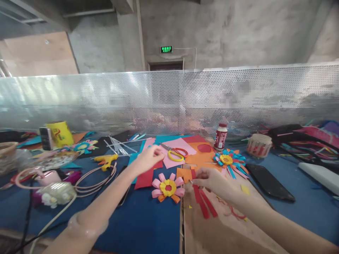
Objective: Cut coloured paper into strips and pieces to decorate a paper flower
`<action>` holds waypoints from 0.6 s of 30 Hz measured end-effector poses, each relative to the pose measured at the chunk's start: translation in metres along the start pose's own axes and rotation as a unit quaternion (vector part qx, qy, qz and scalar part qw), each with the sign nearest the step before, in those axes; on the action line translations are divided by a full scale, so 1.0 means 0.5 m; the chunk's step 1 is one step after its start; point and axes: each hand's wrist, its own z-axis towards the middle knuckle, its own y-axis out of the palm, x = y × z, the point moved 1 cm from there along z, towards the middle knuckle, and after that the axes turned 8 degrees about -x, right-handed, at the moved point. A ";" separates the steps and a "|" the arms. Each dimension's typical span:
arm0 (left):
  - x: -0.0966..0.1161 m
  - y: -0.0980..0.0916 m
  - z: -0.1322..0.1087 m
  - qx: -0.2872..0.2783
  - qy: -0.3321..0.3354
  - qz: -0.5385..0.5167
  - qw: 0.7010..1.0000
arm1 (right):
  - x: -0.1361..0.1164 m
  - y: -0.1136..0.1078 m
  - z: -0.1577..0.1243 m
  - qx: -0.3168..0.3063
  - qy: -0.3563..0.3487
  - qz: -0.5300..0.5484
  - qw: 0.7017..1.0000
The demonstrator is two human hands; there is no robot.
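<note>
My left hand (150,157) hovers over the coloured sheets with its fingers curled together; whether anything is in them I cannot make out. Just right of it, scissors (176,155) with yellow and red handles rest on a pink sheet (169,163). My right hand (210,179) pinches the upper end of red strips (205,206), which trail over a brown board. Beside its fingertips lies an orange piece (184,174). Between my forearms sits a flower (168,188) with pink and orange loop petals and a yellow centre.
A blue and orange flower (229,160), a black phone (270,182) and a bottle (220,137) lie or stand at right. At left are a yellow glue gun (106,161), white sticks (119,145), coiled cable (95,181) and a yellow can (60,134). A perforated metal screen (127,106) borders the back.
</note>
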 end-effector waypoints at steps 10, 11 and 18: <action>0.022 0.150 -0.003 -0.123 -0.085 -0.215 0.965 | -0.041 -0.008 0.106 0.008 -0.103 -0.125 0.987; 0.010 0.141 0.009 -0.099 -0.091 -0.239 0.962 | -0.042 -0.013 0.127 -0.004 -0.109 -0.155 0.982; -0.061 0.085 0.064 0.029 -0.136 -0.382 0.914 | -0.029 -0.018 0.310 0.032 -0.038 -0.396 0.917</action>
